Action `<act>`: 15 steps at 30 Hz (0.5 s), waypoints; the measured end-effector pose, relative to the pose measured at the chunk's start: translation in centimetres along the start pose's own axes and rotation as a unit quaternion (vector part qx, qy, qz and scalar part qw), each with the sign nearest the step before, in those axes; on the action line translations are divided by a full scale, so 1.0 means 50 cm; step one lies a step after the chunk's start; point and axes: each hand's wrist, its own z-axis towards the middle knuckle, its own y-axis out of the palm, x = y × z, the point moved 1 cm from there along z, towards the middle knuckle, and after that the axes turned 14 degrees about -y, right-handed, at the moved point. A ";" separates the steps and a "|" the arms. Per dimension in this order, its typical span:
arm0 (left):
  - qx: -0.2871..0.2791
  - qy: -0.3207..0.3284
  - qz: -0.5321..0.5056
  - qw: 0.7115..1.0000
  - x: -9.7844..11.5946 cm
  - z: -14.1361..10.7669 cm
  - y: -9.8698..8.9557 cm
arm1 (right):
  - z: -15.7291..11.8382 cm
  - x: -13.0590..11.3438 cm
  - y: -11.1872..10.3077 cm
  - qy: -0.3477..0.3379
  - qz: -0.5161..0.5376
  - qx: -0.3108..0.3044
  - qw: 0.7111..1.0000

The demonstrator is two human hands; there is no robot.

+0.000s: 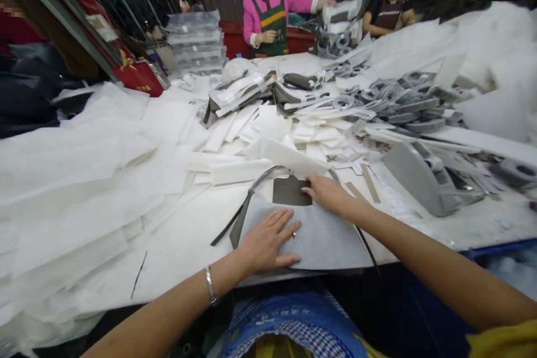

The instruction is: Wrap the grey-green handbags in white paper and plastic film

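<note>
At the counter's [168, 229] near edge, a grey bag [331, 240] lies under two hands set apart: left [268, 239] spread flat on its front, right [325, 193] touching its dark flap [289, 191].

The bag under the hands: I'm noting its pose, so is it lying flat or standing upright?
Lying flat: its grey panel faces up, the left hand rests spread on it, and the handle curves away beyond.

Single head cam, looks fwd and down over worktable [176, 246], hands close, room beyond.
</note>
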 end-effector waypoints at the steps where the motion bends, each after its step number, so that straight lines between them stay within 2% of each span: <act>1: 0.005 0.000 -0.005 1.000 -0.001 -0.001 0.001 | 0.011 0.005 -0.005 0.009 -0.009 0.018 1.000; 6: 0.018 0.005 -0.018 1.000 -0.007 -0.004 0.008 | 0.048 0.005 -0.035 0.029 -0.049 0.119 0.991; 9: 0.017 0.005 -0.025 1.000 -0.011 -0.004 0.010 | 0.068 0.006 -0.036 0.022 -0.060 0.171 0.983; 11: 0.012 0.003 -0.033 0.999 -0.012 -0.004 0.011 | 0.090 0.022 -0.031 0.030 -0.048 0.186 0.981; 15: 0.004 0.002 -0.047 0.999 -0.014 -0.004 0.011 | 0.141 0.073 -0.045 0.047 -0.001 0.173 0.984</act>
